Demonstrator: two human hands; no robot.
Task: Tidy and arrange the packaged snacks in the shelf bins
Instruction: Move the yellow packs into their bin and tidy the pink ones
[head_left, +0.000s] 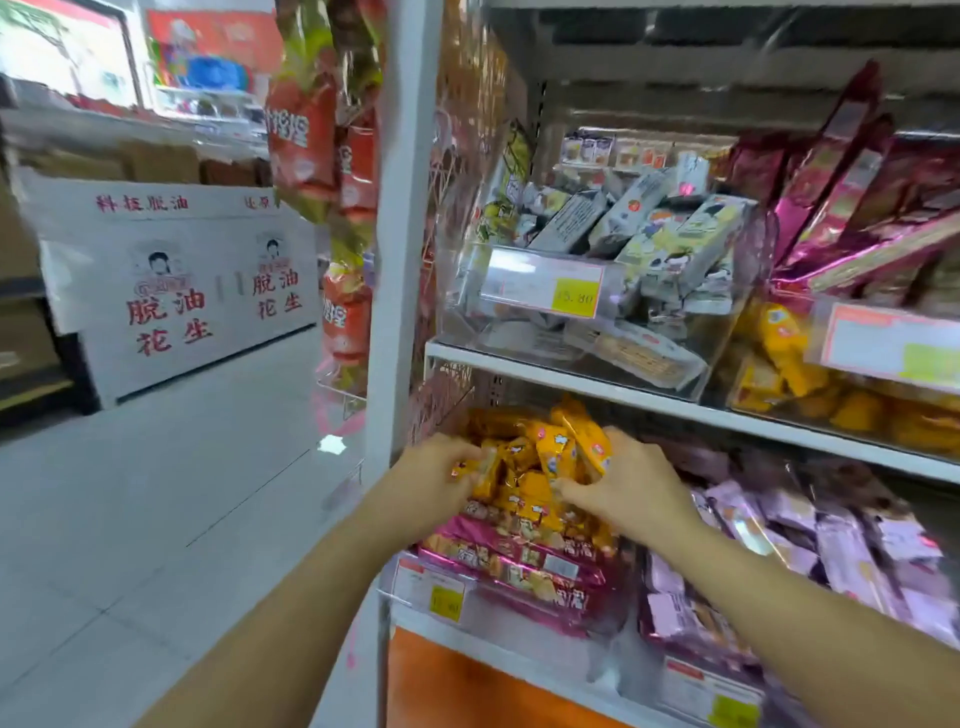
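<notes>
Both of my hands are in the clear bin (415, 587) at the left end of the lower shelf. It holds small orange snack packets (545, 457) heaped on top of long pink packs (519, 561). My left hand (434, 475) grips orange packets at the left side of the heap. At the right side, my right hand (631, 488) has its curled fingers round more orange packets. The packets under my palms are hidden.
To the right is a bin of pale purple packs (831, 540). The upper shelf (675, 400) carries clear bins of grey-yellow packets (649, 234), yellow packets (789, 353) and magenta packs (852, 197). Red bags (311, 140) hang on the white post (400, 234). Open floor lies left.
</notes>
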